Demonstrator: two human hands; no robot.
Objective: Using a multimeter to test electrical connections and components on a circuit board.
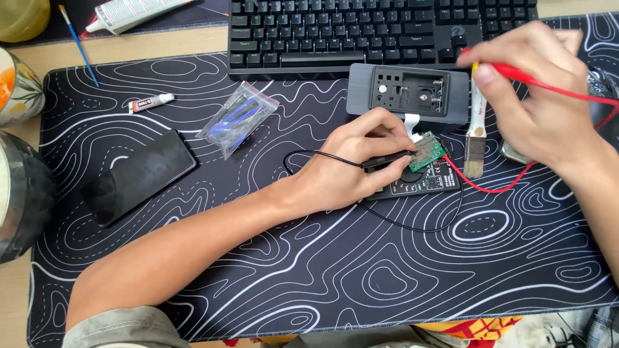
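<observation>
my left hand (358,161) pinches the black probe (387,160) against the green circuit board (427,151); right hand (535,96) grips the red probe (516,74) near the mat's (322,270) back edge, its tip hidden.

My worktop (161,45) carries a patterned black mat (322,270), with keyboard (380,29), phone (138,174), glue tube (149,102), brush (476,138) and meter (422,180) on it.

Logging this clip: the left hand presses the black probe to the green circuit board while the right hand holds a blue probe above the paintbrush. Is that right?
Not quite. The probe in the right hand is red, not blue, as the head view shows. The rest holds: the left hand presses the black probe to the green circuit board, and the paintbrush lies below.
</observation>
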